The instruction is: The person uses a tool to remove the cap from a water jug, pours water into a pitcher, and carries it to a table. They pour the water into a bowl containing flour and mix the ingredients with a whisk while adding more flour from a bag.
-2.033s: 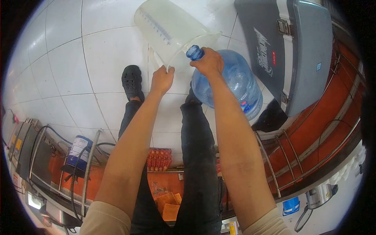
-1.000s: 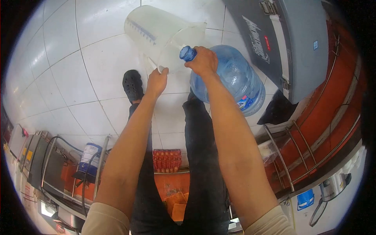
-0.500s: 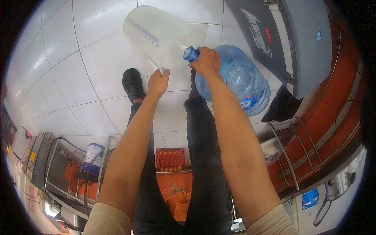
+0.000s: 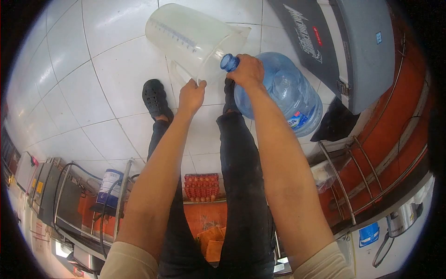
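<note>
Open room: white tiled floor (image 4: 93, 93) lies bare to the left of and beyond the jug (image 4: 190, 39). To the right it is tight: a grey cooler (image 4: 362, 51) lies close to the bottle (image 4: 283, 93), with only a narrow strip of tile between them. A dark object sits at the cooler's near corner, just beside the bottle's base. Red metal racks (image 4: 371, 158) close off the right side and the near left.

Left hand (image 4: 191, 95): clenched around the lower end of the jug's handle. The jug is held off the floor and tipped, its open rim turned toward the bottle.

Right hand (image 4: 246, 72): fingers wrapped around the bottle's neck, just below the blue mouth (image 4: 227, 62). The bottle leans, neck toward the jug and body toward the cooler. The mouth sits right at the jug's rim; contact cannot be confirmed.

The person's black shoe (image 4: 153, 97) stands on the tile just left of the left hand.

Hard to make out: the jug wall is cloudy, so its fill level is unreadable. The right hand hides the bottle's neck. The right foot is mostly hidden behind the bottle and arm. The cooler's far end is cut off at the picture's edge, and the bottle's label is too small to read.
</note>
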The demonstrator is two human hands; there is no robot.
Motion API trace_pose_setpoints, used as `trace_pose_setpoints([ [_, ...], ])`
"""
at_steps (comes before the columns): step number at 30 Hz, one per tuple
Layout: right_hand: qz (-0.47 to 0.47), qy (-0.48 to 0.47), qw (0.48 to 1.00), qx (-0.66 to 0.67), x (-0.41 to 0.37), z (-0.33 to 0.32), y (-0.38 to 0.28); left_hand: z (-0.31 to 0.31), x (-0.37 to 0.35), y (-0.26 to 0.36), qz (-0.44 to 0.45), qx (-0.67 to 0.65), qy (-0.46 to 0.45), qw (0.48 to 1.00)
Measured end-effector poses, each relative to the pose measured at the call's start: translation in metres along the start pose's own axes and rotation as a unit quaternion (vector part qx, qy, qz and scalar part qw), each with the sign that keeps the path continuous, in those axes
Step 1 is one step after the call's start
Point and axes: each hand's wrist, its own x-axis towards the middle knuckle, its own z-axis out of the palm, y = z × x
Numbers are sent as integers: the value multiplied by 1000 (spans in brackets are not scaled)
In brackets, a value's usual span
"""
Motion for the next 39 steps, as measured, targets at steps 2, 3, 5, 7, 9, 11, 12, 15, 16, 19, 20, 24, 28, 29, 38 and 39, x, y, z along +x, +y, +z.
trace_pose_setpoints([
  [2, -3, 8, 1000, 6, -1, 2, 2, 2, -3, 4, -5, -2, -11, 1000],
  [3, -7, 16, 1000, 12, -1, 2, 3, 6, -2, 1, -5, -2, -11, 1000],
  [5, -12, 12, 1000, 12, -1, 2, 5, 16, -1, -8, 10, -7, -7, 1000],
  [7, -17, 7, 1000, 11, -8, 0, 10, 19, -11, -2, -6, -28, -5, 1000],
  [9, -49, 37, 997, 48, -26, -6, 20, 16, -29, 8, -20, -47, -1, 999],
  [11, -79, 77, 991, 70, -51, -11, 33, 6, -51, 22, -18, -54, -8, 998],
  [12, -106, 115, 984, 90, -65, -15, 41, 5, -57, 22, -14, -54, -7, 998],
  [15, -108, 110, 982, 110, -112, -39, 66, 10, -73, 18, -67, -52, -73, 994],
  [16, -102, 112, 982, 111, -131, -43, 77, 10, -82, 20, -40, -46, -88, 994],
  [19, -90, 181, 964, 170, -183, -49, 109, 9, -116, 42, -17, -25, -128, 991],
  [20, -69, 204, 957, 197, -200, -51, 120, 11, -127, 50, -25, -14, -150, 988],
  [24, 17, 256, 928, 270, -245, -56, 154, 27, -172, 58, 23, 1, -169, 985],
  [28, 49, 286, 910, 297, -271, -52, 185, 47, -218, 102, -6, 14, -229, 973],
  [29, 74, 302, 892, 328, -278, -51, 191, 53, -222, 104, -8, -40, -215, 976],
  [38, 219, 423, 722, 502, -335, -19, 264, 16, -182, 100, -7, -27, -204, 979],
  [39, 283, 391, 668, 566, -346, -18, 275, 5, -176, 97, -1, -30, -203, 979],
])
